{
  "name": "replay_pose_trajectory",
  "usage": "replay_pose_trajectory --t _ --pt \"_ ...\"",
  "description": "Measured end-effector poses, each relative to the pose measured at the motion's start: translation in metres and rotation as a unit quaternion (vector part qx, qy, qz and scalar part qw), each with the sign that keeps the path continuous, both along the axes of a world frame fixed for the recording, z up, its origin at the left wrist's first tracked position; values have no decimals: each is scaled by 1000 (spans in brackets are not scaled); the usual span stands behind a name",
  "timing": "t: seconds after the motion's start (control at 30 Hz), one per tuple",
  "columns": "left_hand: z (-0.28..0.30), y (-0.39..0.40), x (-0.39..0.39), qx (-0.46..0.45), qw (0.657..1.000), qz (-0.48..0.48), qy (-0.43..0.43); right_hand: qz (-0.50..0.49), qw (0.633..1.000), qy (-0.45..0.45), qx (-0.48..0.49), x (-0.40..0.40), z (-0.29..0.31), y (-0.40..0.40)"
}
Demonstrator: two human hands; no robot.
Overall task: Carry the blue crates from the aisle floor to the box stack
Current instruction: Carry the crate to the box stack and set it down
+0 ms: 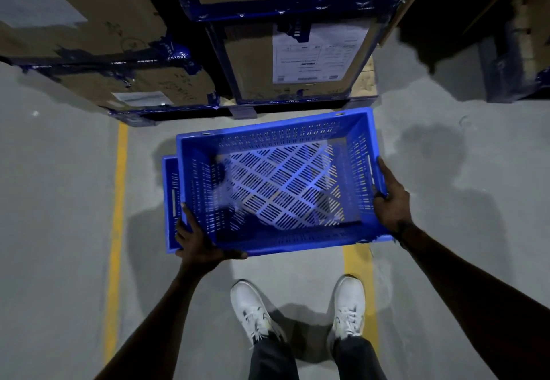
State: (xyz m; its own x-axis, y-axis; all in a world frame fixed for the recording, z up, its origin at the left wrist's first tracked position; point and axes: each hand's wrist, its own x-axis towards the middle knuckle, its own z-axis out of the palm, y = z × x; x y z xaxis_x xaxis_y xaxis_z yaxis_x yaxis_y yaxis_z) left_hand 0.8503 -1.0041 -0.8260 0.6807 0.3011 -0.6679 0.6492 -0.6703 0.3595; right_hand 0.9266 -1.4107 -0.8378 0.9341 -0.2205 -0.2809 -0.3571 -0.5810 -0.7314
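An empty blue perforated crate (pixel 276 183) hangs in front of me, above the aisle floor. My left hand (pixel 198 239) grips its near left corner and my right hand (pixel 391 201) grips its right rim. The edge of a second blue crate (pixel 170 201) shows under it on the left; I cannot tell whether it is nested or lying below. The stack of cardboard boxes (pixel 253 61) with blue tape stands on a pallet just beyond the crate's far edge.
Two yellow floor lines (pixel 117 216) run along the grey concrete aisle. My white shoes (pixel 253 311) stand below the crate. More taped boxes (pixel 74 22) sit at the left, and a dark shelf area (pixel 491 37) lies at the right.
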Motion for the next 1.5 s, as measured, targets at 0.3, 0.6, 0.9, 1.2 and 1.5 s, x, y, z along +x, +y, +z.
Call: replay_pose_trajectory --t 0.3,0.6,0.9,1.2,1.5 --pt "0 26 -3 -1 1000 25 2 64 997 28 25 -4 4 21" --pt "-1 69 -4 -2 1000 25 10 121 988 86 44 -10 0 60" --pt "2 114 -9 0 1000 24 16 161 981 94 42 -13 -1 110" --pt "4 130 -12 21 1000 15 12 171 979 104 17 -14 -6 131" --pt "-19 136 -35 20 999 12 -24 193 972 133 1 -7 -8 128"
